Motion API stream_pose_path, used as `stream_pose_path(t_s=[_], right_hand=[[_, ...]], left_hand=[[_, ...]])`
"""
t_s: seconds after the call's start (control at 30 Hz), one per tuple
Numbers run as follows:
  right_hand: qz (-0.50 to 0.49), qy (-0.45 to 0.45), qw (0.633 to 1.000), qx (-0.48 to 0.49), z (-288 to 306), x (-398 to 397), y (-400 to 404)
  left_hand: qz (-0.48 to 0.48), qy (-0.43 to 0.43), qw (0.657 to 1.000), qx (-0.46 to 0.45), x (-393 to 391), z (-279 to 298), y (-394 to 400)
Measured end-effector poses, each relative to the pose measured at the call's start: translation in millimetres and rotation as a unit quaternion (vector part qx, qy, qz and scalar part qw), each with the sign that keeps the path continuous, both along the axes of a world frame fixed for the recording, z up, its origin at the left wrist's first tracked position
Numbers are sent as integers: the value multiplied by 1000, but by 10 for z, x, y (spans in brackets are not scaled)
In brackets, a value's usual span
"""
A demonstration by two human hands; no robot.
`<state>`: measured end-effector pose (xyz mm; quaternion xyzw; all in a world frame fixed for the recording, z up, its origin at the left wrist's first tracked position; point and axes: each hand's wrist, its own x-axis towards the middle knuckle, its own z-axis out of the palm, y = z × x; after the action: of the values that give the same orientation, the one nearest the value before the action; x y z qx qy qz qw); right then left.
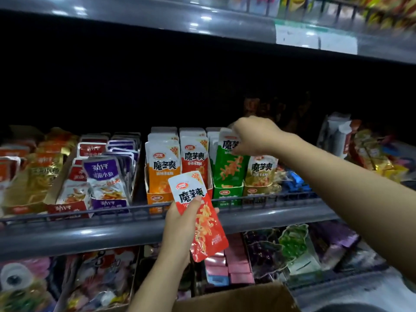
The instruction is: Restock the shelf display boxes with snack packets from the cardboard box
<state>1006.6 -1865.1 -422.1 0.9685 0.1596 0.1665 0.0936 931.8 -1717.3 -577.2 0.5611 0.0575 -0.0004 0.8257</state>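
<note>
Red snack packet (199, 216) was gripped by the left hand (180, 224), fingers curled around it, near the shelf's (67, 235) front edge; right hand (254, 136) pinched the green packet (227, 170) top.

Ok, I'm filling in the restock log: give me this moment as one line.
left hand: holds red packet | right hand: pinches green packet in green display box | cardboard box: below

Blurred white price label (315, 39) on upper shelf edge (157, 21).
</note>
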Motion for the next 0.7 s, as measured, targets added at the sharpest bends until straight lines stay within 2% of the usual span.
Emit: stream_pose_path(t_s=[0.17,0.33,0.57,0.7], right_hand=[[0,70,996,-59,-257,143,74],[-1,38,998,39,-245,193,-52],[17,31,999,0,-217,217,-16],[125,64,979,149,-92,27,75]], left_hand=[[6,4,1000,16,-14,-15,67],[-1,4,1000,-17,-16,10,91],[5,15,1000,5,-23,-4,101],[1,-20,999,48,-37,46,109]])
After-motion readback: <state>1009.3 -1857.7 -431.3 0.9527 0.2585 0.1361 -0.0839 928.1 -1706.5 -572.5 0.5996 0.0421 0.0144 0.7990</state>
